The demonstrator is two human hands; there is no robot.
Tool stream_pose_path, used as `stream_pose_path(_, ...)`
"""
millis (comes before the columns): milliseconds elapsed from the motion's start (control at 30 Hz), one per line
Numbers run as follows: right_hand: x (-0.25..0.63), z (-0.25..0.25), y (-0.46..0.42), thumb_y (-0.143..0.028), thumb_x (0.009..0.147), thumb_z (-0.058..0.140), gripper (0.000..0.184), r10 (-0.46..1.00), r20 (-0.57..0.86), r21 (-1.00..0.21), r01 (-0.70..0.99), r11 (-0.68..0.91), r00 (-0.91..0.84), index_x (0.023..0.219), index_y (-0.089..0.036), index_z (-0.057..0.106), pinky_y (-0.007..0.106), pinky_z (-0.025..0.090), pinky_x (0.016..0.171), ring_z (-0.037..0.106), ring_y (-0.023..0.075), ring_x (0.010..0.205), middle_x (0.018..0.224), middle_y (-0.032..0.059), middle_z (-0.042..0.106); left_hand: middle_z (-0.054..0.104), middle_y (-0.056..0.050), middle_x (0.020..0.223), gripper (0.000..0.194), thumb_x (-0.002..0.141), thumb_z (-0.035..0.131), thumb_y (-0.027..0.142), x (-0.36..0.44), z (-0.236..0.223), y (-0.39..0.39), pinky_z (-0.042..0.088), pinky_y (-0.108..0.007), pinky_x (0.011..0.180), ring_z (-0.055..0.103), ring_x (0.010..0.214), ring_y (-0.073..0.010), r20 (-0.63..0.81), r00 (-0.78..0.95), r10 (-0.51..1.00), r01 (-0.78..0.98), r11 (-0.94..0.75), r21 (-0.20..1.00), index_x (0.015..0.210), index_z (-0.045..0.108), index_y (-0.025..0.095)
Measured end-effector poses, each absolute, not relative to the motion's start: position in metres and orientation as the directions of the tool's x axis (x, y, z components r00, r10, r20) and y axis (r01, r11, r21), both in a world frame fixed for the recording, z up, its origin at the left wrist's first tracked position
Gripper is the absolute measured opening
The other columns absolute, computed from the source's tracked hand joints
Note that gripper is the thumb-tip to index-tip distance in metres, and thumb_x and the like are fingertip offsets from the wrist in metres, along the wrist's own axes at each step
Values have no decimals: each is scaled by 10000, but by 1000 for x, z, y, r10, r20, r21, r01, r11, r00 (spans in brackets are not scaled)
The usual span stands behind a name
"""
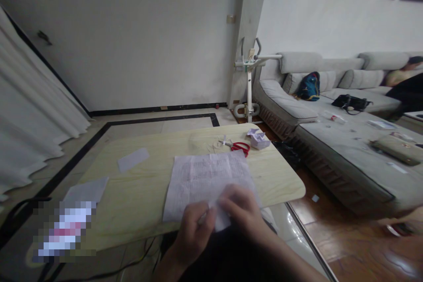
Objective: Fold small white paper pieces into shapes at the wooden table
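Note:
A creased white sheet of paper with faint writing lies on the pale wooden table. My left hand and my right hand meet at its near edge. Both hands are closed, pinching and folding the sheet's near corner between fingers and thumbs. Red-handled scissors lie beyond the sheet, near the table's far edge. A small crumpled or folded piece of white paper sits just right of the scissors.
Two more paper pieces lie on the table's left side. A grey sofa with bags stands to the right, and a person sits at its far end. A white exercise machine stands behind the table. Curtains hang at left.

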State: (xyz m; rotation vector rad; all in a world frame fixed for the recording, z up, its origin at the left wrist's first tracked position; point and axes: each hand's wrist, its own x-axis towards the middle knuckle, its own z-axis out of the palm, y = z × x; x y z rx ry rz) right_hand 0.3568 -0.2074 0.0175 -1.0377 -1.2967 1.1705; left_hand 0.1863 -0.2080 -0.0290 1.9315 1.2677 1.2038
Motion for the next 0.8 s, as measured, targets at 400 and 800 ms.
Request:
stream_pose_path(400, 356, 16, -206, -337, 786, 670, 263, 997, 75, -997, -27, 75, 2, 618, -171, 555, 231, 364, 526, 451, 120, 569, 585, -26, 502, 666, -42, 699, 324, 907, 490, 410, 195, -17, -206, 537, -289, 704, 627, 704, -191, 302, 172, 938, 406, -347, 846, 708, 638, 201)
stream_pose_path(800, 355, 18, -207, -336, 805, 623, 244, 992, 112, -994, -25, 111, -63, 646, -178, 524, 241, 353, 533, 432, 124, 581, 602, -26, 484, 726, -79, 859, 259, 833, 550, 417, 186, -34, -198, 567, -321, 747, 670, 839, -243, 266, 73, 961, 354, -275, 894, 841, 687, 197)
